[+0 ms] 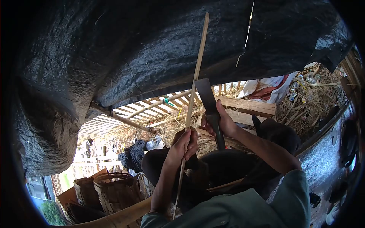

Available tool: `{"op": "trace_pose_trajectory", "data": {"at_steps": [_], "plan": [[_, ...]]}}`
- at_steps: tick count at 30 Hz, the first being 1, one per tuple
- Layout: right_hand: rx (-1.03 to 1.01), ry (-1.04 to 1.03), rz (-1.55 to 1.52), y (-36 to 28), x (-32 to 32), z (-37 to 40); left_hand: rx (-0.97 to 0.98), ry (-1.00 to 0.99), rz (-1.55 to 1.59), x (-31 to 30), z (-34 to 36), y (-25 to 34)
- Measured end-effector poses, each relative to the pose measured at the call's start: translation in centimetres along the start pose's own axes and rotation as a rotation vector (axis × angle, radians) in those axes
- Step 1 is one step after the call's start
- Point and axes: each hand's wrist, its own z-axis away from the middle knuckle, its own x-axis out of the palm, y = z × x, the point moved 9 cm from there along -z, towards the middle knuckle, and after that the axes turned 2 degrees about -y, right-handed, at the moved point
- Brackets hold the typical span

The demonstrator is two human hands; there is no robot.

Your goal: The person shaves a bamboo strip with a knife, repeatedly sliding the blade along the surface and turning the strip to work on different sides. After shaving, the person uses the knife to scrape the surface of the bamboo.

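A long, thin bamboo strip [200,57] stands nearly upright, its top overlapping the dark sheeting in this view. My left hand [182,144] is closed around its lower part, and the strip's tail runs down beside my forearm. My right hand [225,123] grips a broad-bladed knife [206,95] by its dark handle. The blade points up and slightly left, its square tip right at the strip's edge. Both hands are above my dark-clothed legs [228,163].
Black plastic sheeting [152,68] hangs across the front and left. Behind it is a bamboo slat fence [110,127]. Wooden blocks [247,106] lie ahead on straw-strewn ground [308,98]. Woven baskets [114,193] stand at lower left, near a bamboo pole [121,216].
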Motion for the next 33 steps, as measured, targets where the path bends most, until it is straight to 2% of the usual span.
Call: {"op": "trace_pose_trajectory", "data": {"at_steps": [1, 4, 6, 11, 18, 22, 23, 26, 27, 30, 31, 33], "plan": [[-0.064, 0.112, 0.027, -0.9, -0.8, 0.2, 0.005, -0.011, -0.019, 0.0, 0.0, 0.0], [-0.329, 0.367, 0.434, -4.8, -3.0, 1.0, 0.013, -0.03, -0.05, 0.2, -0.2, -0.4], [-0.553, 0.382, 0.752, -7.7, -3.2, 1.4, 0.007, -0.023, -0.042, 0.4, -0.4, -0.9], [-0.756, 0.535, 1.417, -11.8, -1.0, 2.9, -0.063, -0.088, -0.054, 1.9, -0.7, -2.4], [-0.604, 0.443, 1.602, -10.1, -0.8, 2.2, -0.068, -0.089, 0.101, 1.5, -0.3, -1.7], [-0.556, 0.292, 1.542, -8.7, -0.5, 2.0, -0.075, -0.103, 0.157, 0.7, 0.1, -1.1], [-0.539, 0.313, 1.603, -8.4, -0.7, 2.0, -0.07, -0.119, 0.165, 0.5, 0.0, -1.2], [-0.467, 0.053, 1.205, -8.1, -1.1, 1.5, -0.069, -0.133, 0.182, 0.2, 0.1, -1.1], [-0.303, 0.018, 1.028, -7.1, -1.9, 1.1, -0.069, -0.135, 0.187, 0.2, 0.1, -1.0], [0.018, -0.036, 0.511, -4.6, -1.8, 1.7, -0.078, -0.135, 0.231, 0.4, 0.1, -0.9], [0.055, 0.032, 0.454, -4.1, -1.6, 1.8, -0.071, -0.104, 0.196, 0.3, 0.1, -0.8], [0.104, -0.094, 0.205, -3.4, -0.1, 2.0, -0.057, -0.039, 0.128, 0.3, -0.1, -0.7]]}}
